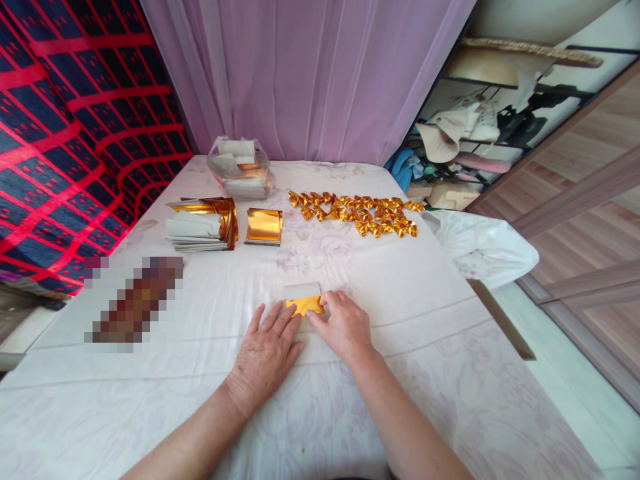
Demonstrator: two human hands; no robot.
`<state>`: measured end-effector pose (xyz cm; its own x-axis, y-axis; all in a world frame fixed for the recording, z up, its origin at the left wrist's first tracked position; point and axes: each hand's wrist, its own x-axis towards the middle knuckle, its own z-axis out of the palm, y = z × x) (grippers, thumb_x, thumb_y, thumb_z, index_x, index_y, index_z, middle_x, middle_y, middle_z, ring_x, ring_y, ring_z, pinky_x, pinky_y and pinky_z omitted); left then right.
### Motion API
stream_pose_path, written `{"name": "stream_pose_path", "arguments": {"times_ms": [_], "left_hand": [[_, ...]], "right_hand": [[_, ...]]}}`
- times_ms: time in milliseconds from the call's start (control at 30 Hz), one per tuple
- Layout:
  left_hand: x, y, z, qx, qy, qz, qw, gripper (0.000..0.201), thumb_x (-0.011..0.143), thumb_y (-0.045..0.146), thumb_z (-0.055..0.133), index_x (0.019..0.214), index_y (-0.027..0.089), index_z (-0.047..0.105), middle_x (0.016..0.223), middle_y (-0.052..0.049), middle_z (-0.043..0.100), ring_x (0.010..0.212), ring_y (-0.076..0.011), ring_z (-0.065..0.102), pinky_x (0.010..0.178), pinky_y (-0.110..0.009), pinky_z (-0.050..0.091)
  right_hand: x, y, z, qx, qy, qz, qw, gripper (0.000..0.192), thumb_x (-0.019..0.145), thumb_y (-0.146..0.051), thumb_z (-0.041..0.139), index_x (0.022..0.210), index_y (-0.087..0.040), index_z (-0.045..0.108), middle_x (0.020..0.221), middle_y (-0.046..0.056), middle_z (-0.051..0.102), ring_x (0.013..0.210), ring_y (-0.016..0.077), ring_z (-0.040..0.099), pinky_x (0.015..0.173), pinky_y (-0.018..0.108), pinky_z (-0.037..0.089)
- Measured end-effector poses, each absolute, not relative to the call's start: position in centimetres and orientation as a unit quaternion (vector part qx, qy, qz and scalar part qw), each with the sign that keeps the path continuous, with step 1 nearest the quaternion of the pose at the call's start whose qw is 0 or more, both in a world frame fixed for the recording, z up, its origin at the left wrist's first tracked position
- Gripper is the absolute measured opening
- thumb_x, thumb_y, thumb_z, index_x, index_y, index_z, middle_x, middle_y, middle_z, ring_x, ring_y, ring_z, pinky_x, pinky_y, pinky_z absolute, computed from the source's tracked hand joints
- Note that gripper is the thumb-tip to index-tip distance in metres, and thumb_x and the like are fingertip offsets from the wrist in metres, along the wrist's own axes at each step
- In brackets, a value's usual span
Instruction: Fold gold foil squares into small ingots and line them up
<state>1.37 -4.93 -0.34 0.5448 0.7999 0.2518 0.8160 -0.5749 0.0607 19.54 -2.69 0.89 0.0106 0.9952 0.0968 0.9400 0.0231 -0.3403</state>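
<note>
Gold foil paper (303, 305) lies on the white tablecloth (425, 347), near the table's middle. From the head view, the left hand (267, 350) presses flat and open beside it; the right hand (343, 325) pinches its edge with curled fingers. Folded gold pieces (360, 213) lie beyond.

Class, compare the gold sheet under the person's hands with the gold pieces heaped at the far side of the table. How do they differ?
The gold sheet lies flat, part-folded, white backing showing; the heaped gold pieces are small crimped shapes. The sheet is single, pressed by left hand and right hand; the pieces are many, untouched. Both are shiny gold foil.
</note>
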Motion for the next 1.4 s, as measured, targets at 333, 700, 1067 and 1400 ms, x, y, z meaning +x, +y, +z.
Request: {"name": "stream_pose_path", "arguments": {"times_ms": [333, 700, 1067, 1400], "left_hand": [[1.5, -5.1, -0.1, -0.874, -0.472, -0.109, 0.029, 0.038, 0.094, 0.039, 0.048, 0.125, 0.022, 0.062, 0.133, -0.006, 0.061, 0.129, -0.0299, 0.049, 0.11, -0.052, 0.031], [1.6, -5.0, 0.1, -0.877, -0.466, -0.11, 0.033, 0.04, 0.096, 0.042, 0.044, 0.127, 0.022, 0.061, 0.133, -0.006, 0.061, 0.127, -0.0306, 0.049, 0.109, -0.054, 0.031], [2.5, -4.5, 0.8, -0.877, -0.471, -0.098, 0.002, 0.047, 0.093, 0.056, 0.043, 0.131, 0.031, 0.056, 0.127, -0.008, 0.058, 0.123, -0.0288, 0.048, 0.109, -0.055, 0.027], [1.0, -4.9, 0.3, -0.879, -0.463, -0.113, 0.028, 0.044, 0.095, 0.052, 0.042, 0.128, 0.028, 0.059, 0.135, -0.004, 0.058, 0.129, -0.0283, 0.046, 0.113, -0.053, 0.022]], "right_hand": [[20.5, -2.2, 1.3, -0.694, -0.676, 0.181, 0.168, 0.009, 0.081, -0.028, 0.065, 0.089, -0.024, 0.062, 0.09, -0.002, 0.066, 0.08, 0.0131, 0.062, 0.067, 0.024, 0.039], [21.8, -1.7, 0.9, -0.655, -0.701, 0.213, 0.186, 0.018, 0.082, -0.011, 0.057, 0.089, -0.024, 0.067, 0.092, -0.001, 0.067, 0.079, 0.0124, 0.061, 0.067, 0.022, 0.04], [21.7, -2.0, 1.1, -0.658, -0.703, 0.198, 0.183, 0.016, 0.084, -0.014, 0.056, 0.091, -0.025, 0.066, 0.094, -0.001, 0.067, 0.081, 0.0127, 0.063, 0.068, 0.023, 0.041], [21.7, -1.9, 1.0, -0.661, -0.699, 0.197, 0.189, 0.018, 0.082, -0.012, 0.057, 0.089, -0.025, 0.066, 0.092, -0.002, 0.067, 0.081, 0.0123, 0.062, 0.068, 0.022, 0.041]]}}
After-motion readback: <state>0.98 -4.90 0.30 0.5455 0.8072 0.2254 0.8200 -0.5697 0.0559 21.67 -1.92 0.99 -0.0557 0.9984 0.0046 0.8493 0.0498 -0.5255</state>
